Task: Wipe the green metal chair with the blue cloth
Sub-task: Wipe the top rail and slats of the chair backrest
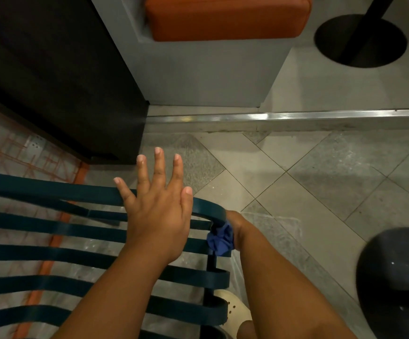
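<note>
Far left, w/ the orange-patterned floor covering (15,152) showing underneath, the green metal chair (52,226) runs in from the left edge as a row of flat dark-green slats, plus a top rail that curves down at the chair's right end. Dark cabinet (59,69) stands behind it at upper left. Next, the left hand (157,211) sits flat over the top rail near its right end, fingers straight and spread wide, holding nothing; looks like it's steadying the frame, tho real contact can't be confirmed. Just right of it, at the chair's right corner where the rail bends into the upright, the blue cloth (220,241) is bunched against the metal, w/ the right hand (235,228) wrapped round it from the outer side; its fingers are mostly hidden behind cloth and frame, so the grip is read from the wrist and the way the cloth is bunched. A cream clog (232,311) shows below the slats. Right of that is tiled floor (320,179), a metal threshold strip (271,117), a dark round stool (394,277) at lower right, and an orange cushion (223,15) at top. Progress: wiping is under way at the right corner post. No way to tell which slats are already clean, as no streaks or damp marks show. Likely still left: slats, left side, legs.
</note>
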The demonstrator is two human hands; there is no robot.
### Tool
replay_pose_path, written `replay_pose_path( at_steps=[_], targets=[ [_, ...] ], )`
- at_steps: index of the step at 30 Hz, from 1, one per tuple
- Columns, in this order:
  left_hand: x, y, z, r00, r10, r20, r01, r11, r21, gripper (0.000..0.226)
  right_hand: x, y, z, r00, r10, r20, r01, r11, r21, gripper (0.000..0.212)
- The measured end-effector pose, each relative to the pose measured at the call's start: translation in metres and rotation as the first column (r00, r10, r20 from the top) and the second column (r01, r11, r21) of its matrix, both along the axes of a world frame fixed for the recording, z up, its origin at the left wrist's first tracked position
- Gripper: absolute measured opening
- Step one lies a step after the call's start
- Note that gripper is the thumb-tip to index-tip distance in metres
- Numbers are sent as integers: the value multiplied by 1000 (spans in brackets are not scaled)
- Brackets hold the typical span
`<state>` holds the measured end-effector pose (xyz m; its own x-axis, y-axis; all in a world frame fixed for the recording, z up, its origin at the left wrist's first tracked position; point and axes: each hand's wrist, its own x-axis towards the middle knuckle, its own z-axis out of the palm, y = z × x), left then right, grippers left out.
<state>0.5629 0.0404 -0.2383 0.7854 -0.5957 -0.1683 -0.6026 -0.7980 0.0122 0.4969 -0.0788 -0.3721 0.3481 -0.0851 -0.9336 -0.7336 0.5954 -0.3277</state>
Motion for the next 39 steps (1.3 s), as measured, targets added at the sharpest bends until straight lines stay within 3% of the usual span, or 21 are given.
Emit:
replay_pose_path(
  at_steps=[6,11,14,16,18,20,22,23,25,26,27,29,31,33,37,39],
  targets=[
    [1,-5,5,999,14,-35,-13,999,31,56,-5,7,21,985,-159,62,161,986,-35,26],
    [0,-4,5,999,21,-47,-20,1000,12,55,-19,34,66,895,-392,213,388,920,62,33],
    [-1,-5,5,999,25,-37,-24,1000,13,55,-16,60,67,883,-325,340,434,839,-327,40],
    [-1,-6,6,999,27,-39,-26,999,26,55,-15,79,69,878,-97,469,422,619,-663,42],
    [0,-6,7,998,26,-61,-25,1000,18,54,-13,92,68,850,86,520,437,438,-786,46],
    [3,-3,9,993,18,-119,-23,999,-42,53,-11,95,60,810,143,569,488,375,-788,41],
    [7,3,12,973,-10,-230,-35,981,-190,52,-11,94,49,754,-8,657,586,459,-667,42],
    [9,8,15,948,-38,-316,-62,951,-302,51,-12,92,46,717,-190,671,644,550,-532,45],
    [12,21,26,865,-95,-492,-195,840,-506,50,-13,84,49,658,-558,506,706,691,-155,54],
    [13,29,31,842,-105,-530,-250,794,-554,50,-13,80,54,672,-621,403,704,705,-85,52],
    [13,36,36,853,-94,-514,-256,783,-567,50,-12,78,59,707,-620,341,685,720,-112,49],
    [15,51,41,921,-34,-387,-190,830,-524,51,-10,84,75,809,-463,361,584,699,-413,43],
    [16,62,44,952,38,-305,-181,871,-457,51,-8,96,86,905,-140,402,415,499,-761,40],
    [17,70,45,947,107,-303,-232,880,-415,51,-4,109,93,938,144,314,259,310,-915,38],
    [17,83,47,935,224,-276,-325,854,-407,50,7,113,104,935,354,19,56,-94,-994,51],
    [16,87,48,928,280,-247,-362,833,-419,50,21,120,116,844,524,-116,-14,-195,-981,56]
  ],
)
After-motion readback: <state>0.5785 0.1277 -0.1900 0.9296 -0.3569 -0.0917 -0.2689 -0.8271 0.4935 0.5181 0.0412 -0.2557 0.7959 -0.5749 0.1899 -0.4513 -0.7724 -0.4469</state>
